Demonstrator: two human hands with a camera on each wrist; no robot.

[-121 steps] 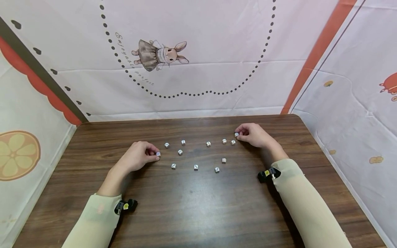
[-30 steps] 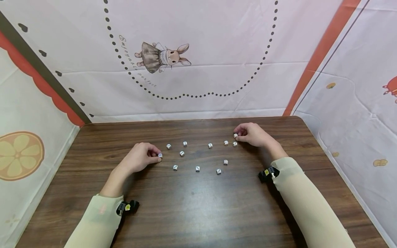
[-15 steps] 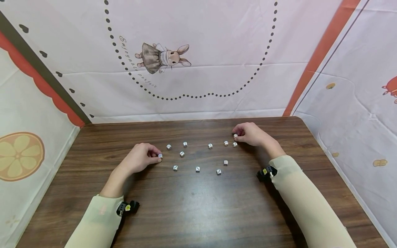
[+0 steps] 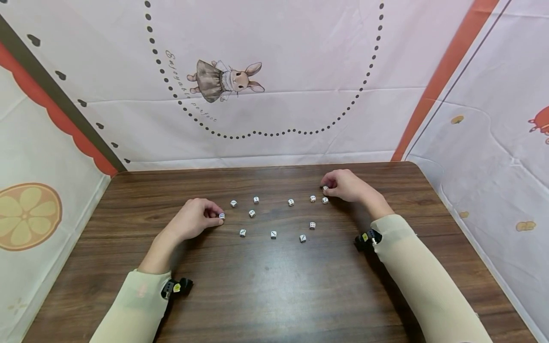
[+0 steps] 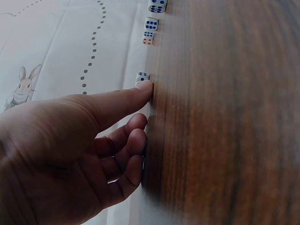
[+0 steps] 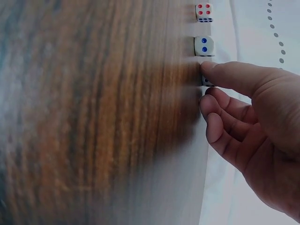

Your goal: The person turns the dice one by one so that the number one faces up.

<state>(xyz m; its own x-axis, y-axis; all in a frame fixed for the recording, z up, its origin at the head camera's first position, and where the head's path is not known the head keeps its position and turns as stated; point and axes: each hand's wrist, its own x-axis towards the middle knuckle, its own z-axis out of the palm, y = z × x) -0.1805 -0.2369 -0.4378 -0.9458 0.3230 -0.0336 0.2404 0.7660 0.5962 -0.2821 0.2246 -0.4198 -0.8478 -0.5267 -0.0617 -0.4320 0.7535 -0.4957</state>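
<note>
On the left side of the table, my left hand [image 4: 193, 219] pinches a small white die [image 4: 221, 216] between thumb and fingers. In the left wrist view the thumb covers part of that die [image 5: 142, 76], which shows blue pips. At the back right, my right hand [image 4: 346, 186] pinches another white die [image 4: 325, 188]. The thumb hides most of this one in the right wrist view. Close in front of it lies a loose die [image 4: 325, 200], with another die [image 4: 312, 198] just to its left.
More white dice lie scattered between the hands, among them a back die [image 4: 256, 200], a middle die [image 4: 291, 202] and a front die [image 4: 273, 235]. The brown wooden table [image 4: 266, 286] meets a printed cloth wall [image 4: 300, 114] at its back edge.
My right hand has shifted slightly left with its die, which shows a different face than four seconds ago. My left hand keeps its pinch in the same place; the loose dice have stayed put.
</note>
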